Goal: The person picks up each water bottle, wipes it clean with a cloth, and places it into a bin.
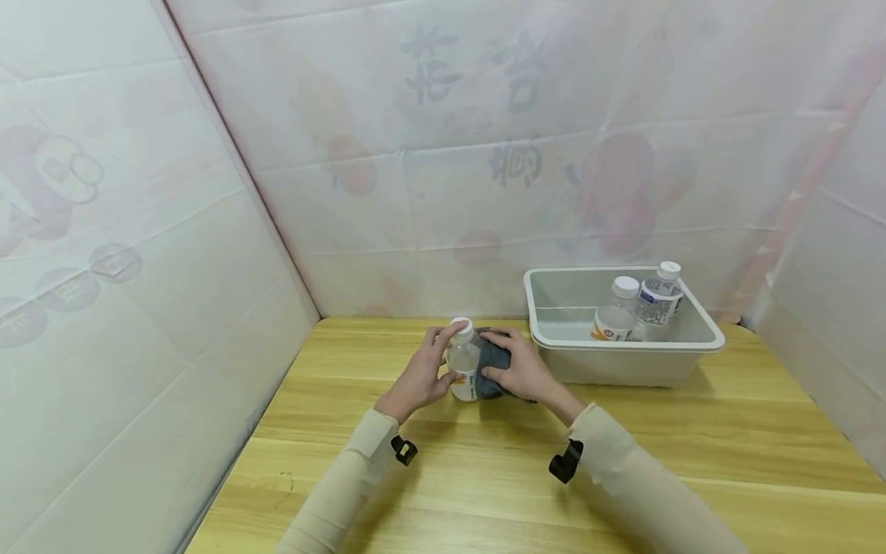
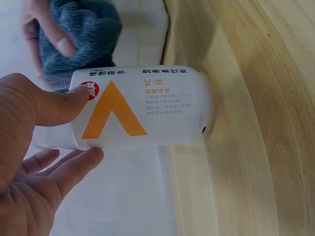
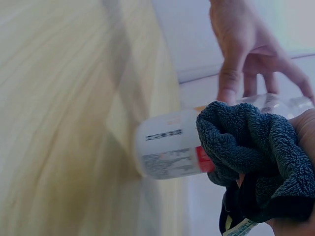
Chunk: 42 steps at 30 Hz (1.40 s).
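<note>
A clear drink bottle (image 1: 462,362) with a white cap and a white label stands on the wooden table. An orange V shape marks the label (image 2: 113,113) in the left wrist view. My left hand (image 1: 424,373) grips the bottle from the left, thumb on the label and a finger up near the cap. In my right hand (image 1: 522,369) is a bunched dark blue-grey towel (image 3: 256,152), held against the bottle's right side. The towel hides part of the bottle in the right wrist view.
A pale grey plastic bin (image 1: 623,355) stands right of the hands, close to the back wall. Inside it are a bottle with an orange-marked label (image 1: 614,319) and another with a blue label (image 1: 659,296). White sheeting (image 1: 415,192) covers the walls behind and beside the table (image 1: 484,485).
</note>
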Available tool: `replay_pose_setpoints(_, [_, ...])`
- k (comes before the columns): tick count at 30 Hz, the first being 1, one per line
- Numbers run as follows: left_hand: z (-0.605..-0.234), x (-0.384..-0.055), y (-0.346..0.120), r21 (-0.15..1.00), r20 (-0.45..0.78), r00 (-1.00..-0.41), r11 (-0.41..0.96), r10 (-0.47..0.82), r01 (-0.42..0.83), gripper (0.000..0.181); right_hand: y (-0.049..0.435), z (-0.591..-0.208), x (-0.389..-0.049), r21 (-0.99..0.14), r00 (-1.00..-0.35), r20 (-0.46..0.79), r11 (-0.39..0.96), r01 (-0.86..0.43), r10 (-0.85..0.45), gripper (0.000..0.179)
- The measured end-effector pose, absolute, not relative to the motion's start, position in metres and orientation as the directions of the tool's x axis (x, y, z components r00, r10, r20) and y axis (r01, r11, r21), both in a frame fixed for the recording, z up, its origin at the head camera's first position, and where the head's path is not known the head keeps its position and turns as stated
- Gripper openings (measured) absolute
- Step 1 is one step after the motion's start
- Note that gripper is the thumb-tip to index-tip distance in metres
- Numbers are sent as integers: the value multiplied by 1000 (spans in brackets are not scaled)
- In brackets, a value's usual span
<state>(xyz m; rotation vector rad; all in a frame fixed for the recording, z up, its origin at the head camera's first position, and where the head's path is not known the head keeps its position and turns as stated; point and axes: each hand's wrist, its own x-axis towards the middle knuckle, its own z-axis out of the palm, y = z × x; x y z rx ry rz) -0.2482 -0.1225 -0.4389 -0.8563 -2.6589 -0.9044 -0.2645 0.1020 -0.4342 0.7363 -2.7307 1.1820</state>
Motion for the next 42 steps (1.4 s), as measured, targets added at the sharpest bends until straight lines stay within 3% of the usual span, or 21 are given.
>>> replay_pose_setpoints(5, [-438, -249, -121, 545, 349, -817, 610, 459, 576, 90, 104, -423, -262, -657, -869, 296, 576, -486, -396, 62])
replay_pose_setpoints(16, [-439, -248, -117, 606, 351, -831, 572, 431, 553, 64, 107, -413, -258, -653, -858, 308, 565, -504, -410, 61])
replay_pose_setpoints(28, [-442, -253, -114, 519, 434, -795, 603, 424, 605, 55, 109, -410, -260, -649, -853, 312, 562, -513, -417, 60])
replay_pose_setpoints(42, [-443, -254, -111, 540, 438, -811, 608, 387, 582, 52, 109, -406, -263, -655, -846, 306, 549, -520, -436, 60])
